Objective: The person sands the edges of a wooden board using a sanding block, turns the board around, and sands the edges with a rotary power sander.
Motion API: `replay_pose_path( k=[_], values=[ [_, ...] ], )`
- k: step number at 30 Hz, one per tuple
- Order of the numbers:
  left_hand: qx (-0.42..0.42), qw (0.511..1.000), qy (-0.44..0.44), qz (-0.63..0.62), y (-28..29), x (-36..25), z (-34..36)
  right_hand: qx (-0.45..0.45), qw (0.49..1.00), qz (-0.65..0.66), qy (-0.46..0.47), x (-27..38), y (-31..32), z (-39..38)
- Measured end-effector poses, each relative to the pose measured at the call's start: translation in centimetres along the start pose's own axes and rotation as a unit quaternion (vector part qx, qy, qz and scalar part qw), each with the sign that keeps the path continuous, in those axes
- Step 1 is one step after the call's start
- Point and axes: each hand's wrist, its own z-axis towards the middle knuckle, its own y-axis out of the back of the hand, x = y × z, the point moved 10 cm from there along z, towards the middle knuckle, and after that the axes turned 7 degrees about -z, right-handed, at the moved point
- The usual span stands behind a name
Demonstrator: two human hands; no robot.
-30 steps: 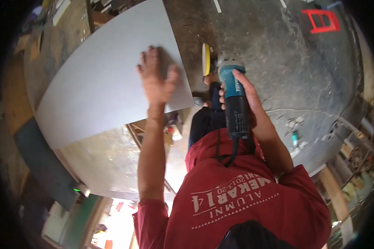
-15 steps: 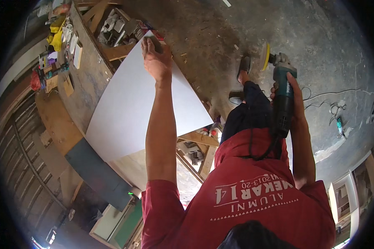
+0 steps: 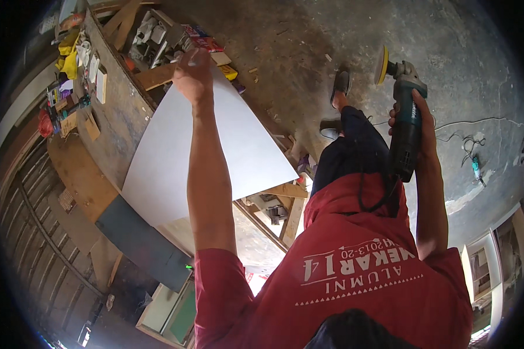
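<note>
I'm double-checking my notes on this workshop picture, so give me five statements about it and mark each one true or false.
1. The right hand holds a teal and black power tool. True.
2. The tool's yellow pad is pressed against the white sheet. False: the pad is apart from the sheet, off to its right.
3. The left hand is at the far end of the white sheet. True.
4. The person's shirt is green. False: it is red.
5. A small teal item lies on the floor. True.
</note>
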Motion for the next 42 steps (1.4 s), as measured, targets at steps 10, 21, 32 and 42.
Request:
replay_pose_path(
  k=[10,21,32,42],
  values=[
    [0.027,0.998,0.024,-0.043,2.4,-7.0,-16.1,0.025,0.999,-0.021,-0.012,-0.6,-2.0,-1.5],
    [0.038,0.997,0.018,-0.061,5.5,-10.4,-32.4,0.03,0.997,-0.055,0.049,-3.5,-0.6,-9.6],
    [0.305,0.849,0.159,-0.4,7.2,-18.0,-43.7,0.071,0.995,0.028,0.066,-9.9,7.0,-15.8],
    [0.43,0.834,-0.197,-0.285,10.3,-35.9,-47.6,0.004,0.978,0.106,0.178,-8.4,12.8,-19.5]
  ],
)
